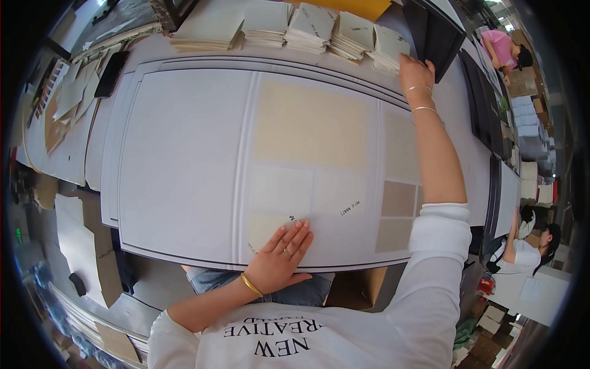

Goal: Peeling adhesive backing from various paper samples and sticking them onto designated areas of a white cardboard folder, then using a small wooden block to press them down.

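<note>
Lying flat across the centre of the frame, a large white display board (184, 166) is seen with several square and rectangular sample swatches mounted on its right half. A pale cream swatch (265, 229) at the lower centre of the board is pressed down by the left hand (279, 261); the fingers are extended, flat and close together, with nothing grasped. A gold bangle is worn on that wrist and a ring on one finger. Above this swatch, a large cream panel (310, 126) occupies the upper centre of the board, and two grey-brown swatches (396, 215) are located at the lower right.

The right hand (416, 72) is extended to the upper right of the frame, beyond the far edge of the board. Its fingers are curled over the rightmost stack of sample cards (387, 49); whether a card is actually pinched cannot be told. Thin bracelets are worn on that wrist.

A row of further card stacks (267, 24) is arranged along the upper edge of the frame. A dark panel (439, 37) stands just beside the right hand. Loose paper pieces (70, 92) are scattered at the upper left, well apart from both hands. Other persons are visible at the right rim.
</note>
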Motion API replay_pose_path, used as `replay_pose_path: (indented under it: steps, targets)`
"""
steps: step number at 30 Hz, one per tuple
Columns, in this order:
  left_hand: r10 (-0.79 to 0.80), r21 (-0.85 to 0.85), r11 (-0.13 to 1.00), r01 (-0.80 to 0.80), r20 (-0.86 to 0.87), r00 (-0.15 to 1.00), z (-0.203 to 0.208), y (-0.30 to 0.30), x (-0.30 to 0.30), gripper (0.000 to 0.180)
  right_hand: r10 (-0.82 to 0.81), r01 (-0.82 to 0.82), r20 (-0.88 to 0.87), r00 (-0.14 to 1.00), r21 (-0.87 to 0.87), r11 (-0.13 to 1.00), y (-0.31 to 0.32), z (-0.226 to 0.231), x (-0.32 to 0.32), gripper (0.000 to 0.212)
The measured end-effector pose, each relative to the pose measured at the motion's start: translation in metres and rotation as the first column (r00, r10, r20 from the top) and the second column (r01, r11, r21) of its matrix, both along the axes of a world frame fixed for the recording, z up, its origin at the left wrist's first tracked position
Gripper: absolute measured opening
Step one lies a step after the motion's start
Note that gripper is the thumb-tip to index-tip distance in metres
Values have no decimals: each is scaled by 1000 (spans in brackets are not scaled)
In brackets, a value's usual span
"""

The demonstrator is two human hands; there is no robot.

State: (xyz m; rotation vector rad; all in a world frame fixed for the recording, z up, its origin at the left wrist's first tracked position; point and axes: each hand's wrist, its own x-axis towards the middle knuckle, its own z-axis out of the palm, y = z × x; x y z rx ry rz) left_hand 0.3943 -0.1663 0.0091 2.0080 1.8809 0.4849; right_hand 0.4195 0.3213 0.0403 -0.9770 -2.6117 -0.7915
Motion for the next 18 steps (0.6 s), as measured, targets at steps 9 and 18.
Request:
replay_pose_path:
  steps: [9, 18]
  targets:
    - [-22, -21, 1000, 22, -6, 1000, 1, 2, -1, 85, 119, -120, 39, 992, 30, 992, 11, 13, 6, 12]
    - [-45, -42, 998, 42, -75, 996, 4, 3, 1, 83, 358, -333, -660, 661, 170, 927, -27, 71, 39, 14]
